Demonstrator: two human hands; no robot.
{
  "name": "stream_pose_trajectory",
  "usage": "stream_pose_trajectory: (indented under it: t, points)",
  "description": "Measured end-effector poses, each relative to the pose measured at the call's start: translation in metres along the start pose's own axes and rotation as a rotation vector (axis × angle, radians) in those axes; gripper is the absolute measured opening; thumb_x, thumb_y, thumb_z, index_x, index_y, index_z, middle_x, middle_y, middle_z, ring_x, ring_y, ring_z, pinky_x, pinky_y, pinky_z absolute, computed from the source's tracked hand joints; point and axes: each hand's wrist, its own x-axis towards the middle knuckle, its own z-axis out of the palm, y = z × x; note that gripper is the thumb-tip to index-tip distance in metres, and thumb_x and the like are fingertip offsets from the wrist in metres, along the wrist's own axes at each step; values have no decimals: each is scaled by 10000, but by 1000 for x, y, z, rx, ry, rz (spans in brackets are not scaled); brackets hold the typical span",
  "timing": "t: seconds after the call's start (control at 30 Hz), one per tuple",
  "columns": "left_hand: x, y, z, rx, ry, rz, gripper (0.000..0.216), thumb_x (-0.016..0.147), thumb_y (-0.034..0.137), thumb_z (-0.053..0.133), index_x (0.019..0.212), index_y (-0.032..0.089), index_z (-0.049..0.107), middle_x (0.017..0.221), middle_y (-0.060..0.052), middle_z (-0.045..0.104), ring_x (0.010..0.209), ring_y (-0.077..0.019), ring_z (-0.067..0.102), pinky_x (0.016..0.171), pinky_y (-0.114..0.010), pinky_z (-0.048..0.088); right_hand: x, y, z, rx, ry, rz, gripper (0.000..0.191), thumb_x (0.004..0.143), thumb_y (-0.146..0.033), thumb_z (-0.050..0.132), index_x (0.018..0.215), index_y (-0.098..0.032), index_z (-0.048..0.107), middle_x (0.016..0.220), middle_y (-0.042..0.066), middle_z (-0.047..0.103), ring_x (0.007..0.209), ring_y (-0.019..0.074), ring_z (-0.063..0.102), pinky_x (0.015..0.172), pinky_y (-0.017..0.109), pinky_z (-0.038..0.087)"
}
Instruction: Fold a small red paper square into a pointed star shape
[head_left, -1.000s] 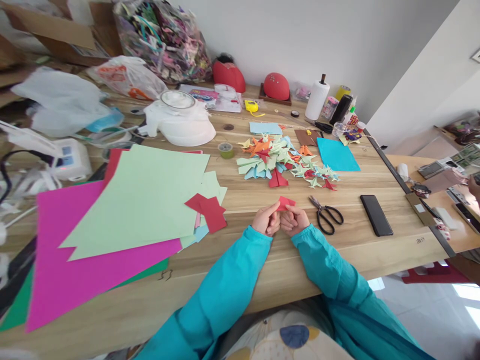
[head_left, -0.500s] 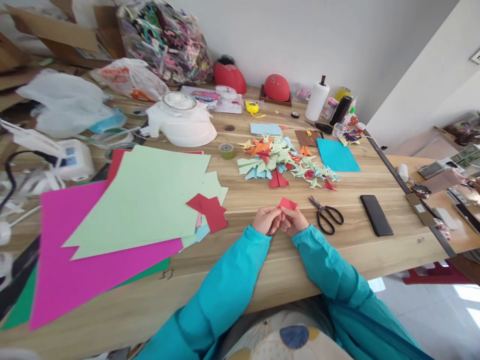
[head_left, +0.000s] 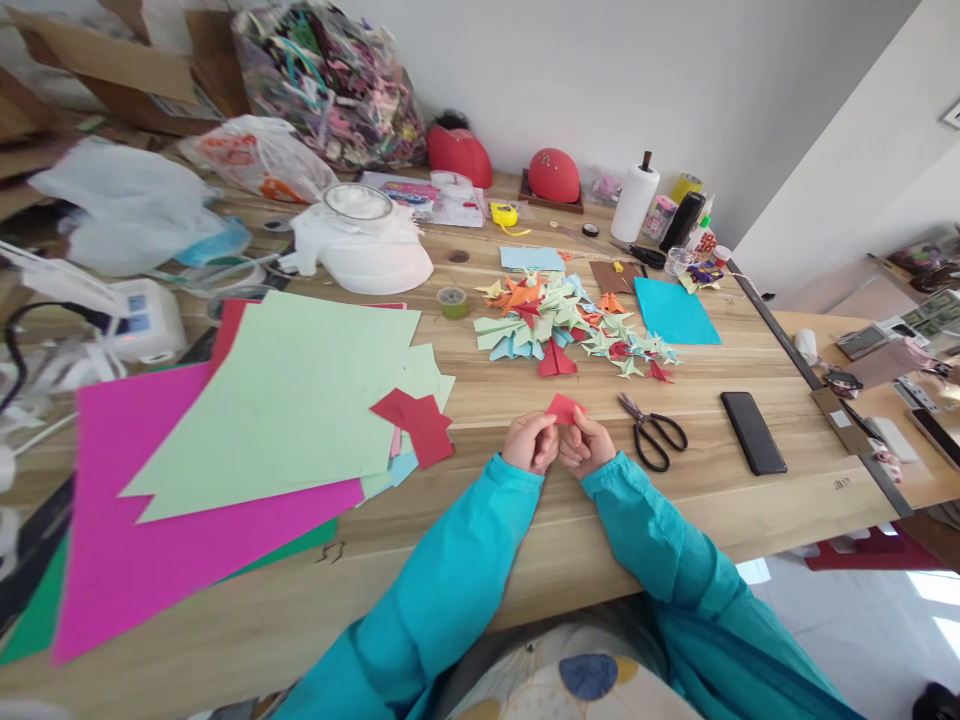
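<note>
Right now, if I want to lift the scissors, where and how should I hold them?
I would probably take the black handles from the near right side: the scissors lie flat, handles toward that side, blades pointing away left. The right hand is nearest, but holds red paper.

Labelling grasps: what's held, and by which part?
A small red paper piece, pinched at its near side by left hand and right hand.

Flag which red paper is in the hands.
The small red piece, pinched by the left hand and right hand. The red cutouts lie left, on light green paper; red folded shapes lie in the pile.
</note>
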Motion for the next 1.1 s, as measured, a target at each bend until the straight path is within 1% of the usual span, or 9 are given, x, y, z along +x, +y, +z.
stream_pose_trajectory:
  t: [0.17,0.33,0.43,0.53,0.67,0.77,0.83,0.97,1.1]
  points:
    - [-1,2,0,-29,-15,19,266,632,205,562,400,137,450,259,45,381,169,-34,253,214,-136,134,-1,2,1,-7,-33,-57,512,850,-368,343,388,-168,433,236,-57,235,235,63,202,288,189,143]
    - [-2,4,-2,-33,-70,0,273,617,204,565,383,140,439,242,48,364,167,-38,241,218,-140,155,-3,3,4,-100,71,-89,497,772,-465,457,375,-167,418,228,-62,275,215,54,226,278,185,145]
    - [-2,4,-3,10,-120,-6,289,616,203,567,371,139,427,233,42,358,169,-41,248,230,-140,159,-4,2,8,-152,112,-88,482,707,-476,543,363,-168,402,214,-67,283,206,51,233,273,189,142]
    - [-2,4,-4,28,-126,-7,293,616,211,570,373,142,422,233,42,352,172,-44,248,237,-145,161,-3,3,11,-208,154,-107,499,695,-487,554,351,-175,371,208,-71,278,203,42,216,272,196,147]
    - [1,5,-3,54,-57,42,327,646,271,564,386,150,405,245,55,327,183,-41,242,247,-156,160,1,8,9,-311,262,-188,514,678,-566,524,366,-182,385,221,-68,296,215,51,251,279,206,194]
    - [3,4,-5,156,99,147,341,671,346,568,431,148,429,290,54,368,208,-38,273,253,-163,150,3,11,3,-451,388,-291,513,686,-593,493,390,-181,415,245,-58,337,245,59,308,310,211,251]
    - [5,1,-6,271,167,216,274,646,346,618,518,144,485,340,55,437,245,-42,335,268,-159,194,3,11,1,-537,442,-324,515,705,-593,466,404,-177,436,263,-48,366,264,61,333,330,212,270]
    - [8,-2,-7,356,166,254,234,594,325,684,674,158,541,401,51,518,334,-81,453,326,-176,325,-1,7,3,-663,448,-357,525,717,-597,442,423,-164,481,302,-28,423,281,61,358,350,214,273]
    - [9,3,-9,346,210,218,242,592,351,679,620,149,549,401,39,515,333,-79,445,326,-179,320,-5,0,7,-719,442,-322,538,737,-603,393,485,-153,543,341,-11,473,316,73,391,372,220,306]
